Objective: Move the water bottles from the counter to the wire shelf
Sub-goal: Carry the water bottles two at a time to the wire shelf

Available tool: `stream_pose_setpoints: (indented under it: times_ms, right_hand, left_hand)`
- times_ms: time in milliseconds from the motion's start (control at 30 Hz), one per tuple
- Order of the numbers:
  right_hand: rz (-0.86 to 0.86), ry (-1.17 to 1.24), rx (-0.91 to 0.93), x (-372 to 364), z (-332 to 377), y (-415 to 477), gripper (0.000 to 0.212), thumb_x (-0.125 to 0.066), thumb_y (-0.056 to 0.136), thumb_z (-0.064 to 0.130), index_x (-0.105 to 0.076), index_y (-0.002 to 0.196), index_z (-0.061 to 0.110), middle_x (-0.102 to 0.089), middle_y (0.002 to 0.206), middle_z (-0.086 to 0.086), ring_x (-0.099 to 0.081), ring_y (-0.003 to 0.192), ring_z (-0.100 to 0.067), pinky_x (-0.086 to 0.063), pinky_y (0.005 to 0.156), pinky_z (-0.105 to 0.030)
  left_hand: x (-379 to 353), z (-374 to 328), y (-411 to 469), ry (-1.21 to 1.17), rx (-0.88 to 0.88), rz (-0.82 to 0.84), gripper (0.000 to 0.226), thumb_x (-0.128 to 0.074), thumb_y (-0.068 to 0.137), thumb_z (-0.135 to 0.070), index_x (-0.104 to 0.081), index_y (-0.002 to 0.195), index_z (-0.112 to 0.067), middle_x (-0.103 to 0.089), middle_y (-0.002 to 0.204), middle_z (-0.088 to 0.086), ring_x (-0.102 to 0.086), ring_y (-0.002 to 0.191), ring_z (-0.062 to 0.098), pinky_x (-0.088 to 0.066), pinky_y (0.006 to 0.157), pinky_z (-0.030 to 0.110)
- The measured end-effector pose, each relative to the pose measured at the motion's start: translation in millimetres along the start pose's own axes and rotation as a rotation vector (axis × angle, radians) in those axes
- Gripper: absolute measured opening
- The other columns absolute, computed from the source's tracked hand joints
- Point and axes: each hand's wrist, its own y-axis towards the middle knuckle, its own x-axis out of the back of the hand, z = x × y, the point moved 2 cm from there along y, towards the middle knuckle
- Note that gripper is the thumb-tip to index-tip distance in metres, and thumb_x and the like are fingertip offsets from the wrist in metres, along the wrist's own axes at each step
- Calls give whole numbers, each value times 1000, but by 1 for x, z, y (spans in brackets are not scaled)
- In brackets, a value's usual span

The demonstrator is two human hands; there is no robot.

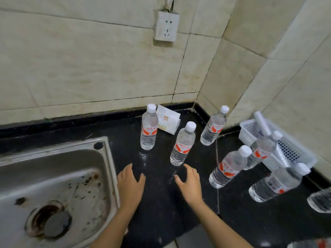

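A steel sink (53, 176), dull and rust-stained round its drain, is sunk into the left of the worktop (161, 203), a glossy black slab. Just right of its rim the left hand (130, 181) lies palm-down over the slab, fingers loosely spread and holding nothing; whether it touches the slab I cannot tell. Beyond it the back bottle (149, 127) stands upright near the tiled wall. It is clear ribbed plastic with a white screw cap and a red-and-white label, and it is full. A soft white tissue pack (167, 120) leans just beside it. The mid bottle (182, 144) stands nearest, just ahead of the right hand (189, 183), whose fingers are wide and empty, probably opening to grasp it.

Further right stand the corner bottle (214, 126), the front bottle (227, 167), the basket bottle (259, 151) and the end bottle (275, 185), the last two before a white perforated plastic basket (290, 149). Their lean is probably lens distortion. All the bottles are on the worktop, and the wire shelf is out of view.
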Motion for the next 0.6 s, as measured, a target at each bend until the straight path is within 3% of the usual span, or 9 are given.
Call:
stream_pose_setpoints:
  times_ms: [167, 333, 600]
  right_hand:
    - [-119, 184, -129, -15, 1, 27, 69, -68, 80, 19, -32, 138, 10, -44, 135, -10, -38, 127, -22, -30, 104, -28]
    - [-286, 355, -105, -11, 11, 59, 91, -77, 69, 12, -23, 142, 13, -42, 134, -5, -43, 123, -13, -32, 98, -22]
    - [-292, 500, -142, -23, 15, 93, 100, -81, 62, 6, -22, 141, 23, -40, 143, 0, -41, 129, -15, -33, 106, -28]
  left_hand:
    - [-20, -14, 41, -110, -11, 31, 71, -62, 81, -17, -26, 142, -7, -37, 146, 14, -29, 135, 31, -29, 109, 41]
    - [-34, -31, 71, -206, -63, -8, 91, -70, 75, -12, -12, 145, -9, -25, 152, 14, -25, 140, 30, -25, 112, 38]
    - [-50, -54, 117, -300, -80, 17, 108, -77, 68, -15, -3, 147, -17, -23, 153, 9, -24, 140, 27, -24, 114, 44]
